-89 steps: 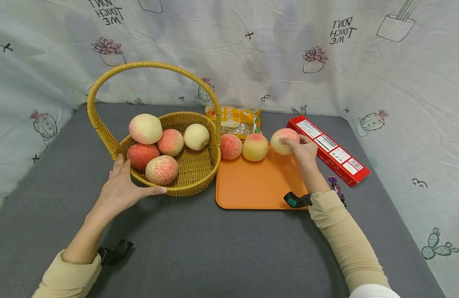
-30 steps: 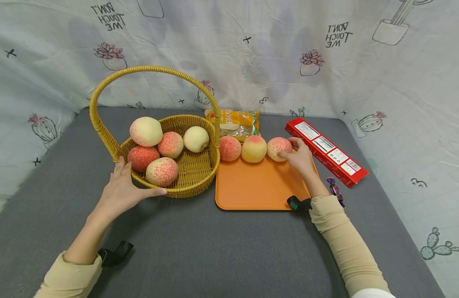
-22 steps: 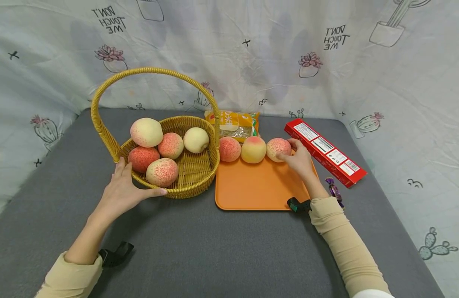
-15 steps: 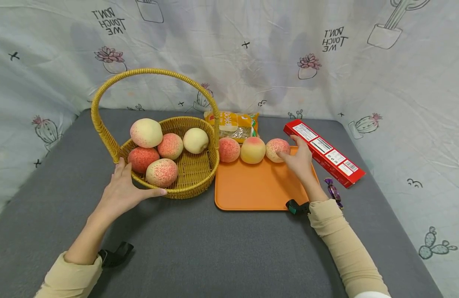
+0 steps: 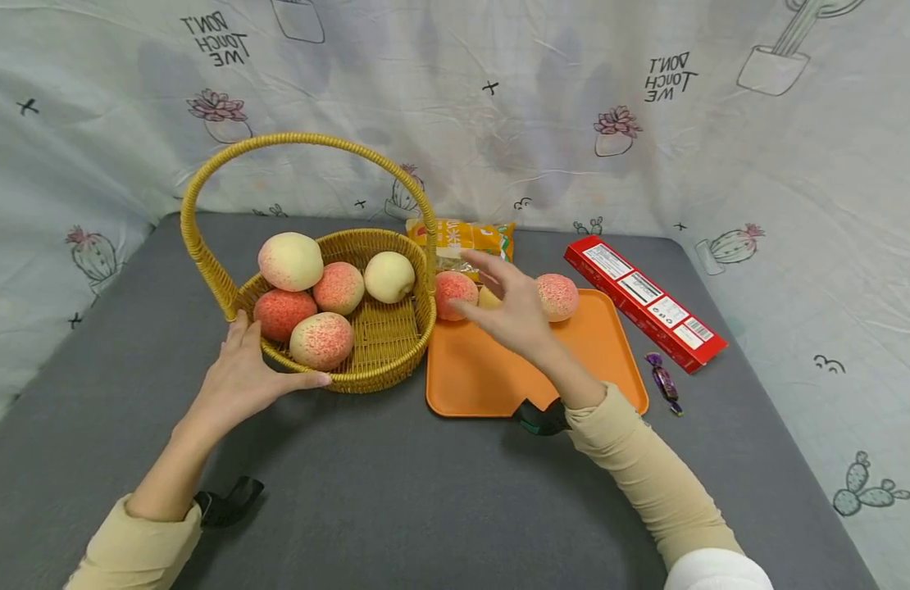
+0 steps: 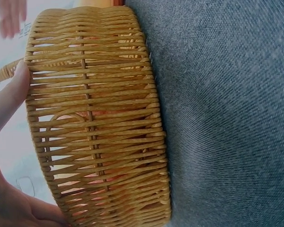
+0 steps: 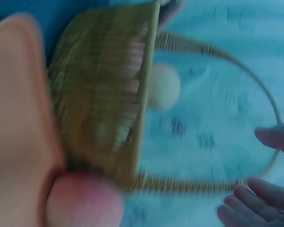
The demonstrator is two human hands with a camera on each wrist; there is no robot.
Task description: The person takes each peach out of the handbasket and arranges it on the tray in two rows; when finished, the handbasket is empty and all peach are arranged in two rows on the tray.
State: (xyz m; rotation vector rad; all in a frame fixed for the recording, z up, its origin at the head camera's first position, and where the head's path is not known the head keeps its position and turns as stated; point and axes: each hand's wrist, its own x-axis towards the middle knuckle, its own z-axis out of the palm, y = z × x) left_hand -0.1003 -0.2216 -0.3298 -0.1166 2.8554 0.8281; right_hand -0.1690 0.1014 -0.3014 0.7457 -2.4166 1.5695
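Note:
In the head view my left hand point(image 5: 241, 373) rests on the near left rim of a woven basket point(image 5: 384, 373), thumb along the front and fingers spread by the handle's foot. Inside lie several peaches point(image 5: 322, 341) and a pale yellow round fruit point(image 5: 389, 277). My right hand point(image 5: 517, 311) hovers with parted thumb and fingers over an orange tray point(image 5: 462, 381), holding nothing. Along the tray's far edge sit a red peach point(image 5: 455, 296), a yellow peach point(image 5: 489, 298) mostly hidden by that hand, and a speckled peach point(image 5: 557, 297).
Behind the tray lies a yellow food packet point(image 5: 484, 238). A long red box point(image 5: 647, 303) slants along the tray's right side, with a purple wrapped candy point(image 5: 664, 383) near it. The basket's tall handle point(image 5: 307, 138) arches above the fruit. A patterned curtain point(image 5: 499, 123) hangs behind.
My right hand set the speckled peach down beside the yellow one, let go and moved left toward the basket. My left hand stayed at the rim.

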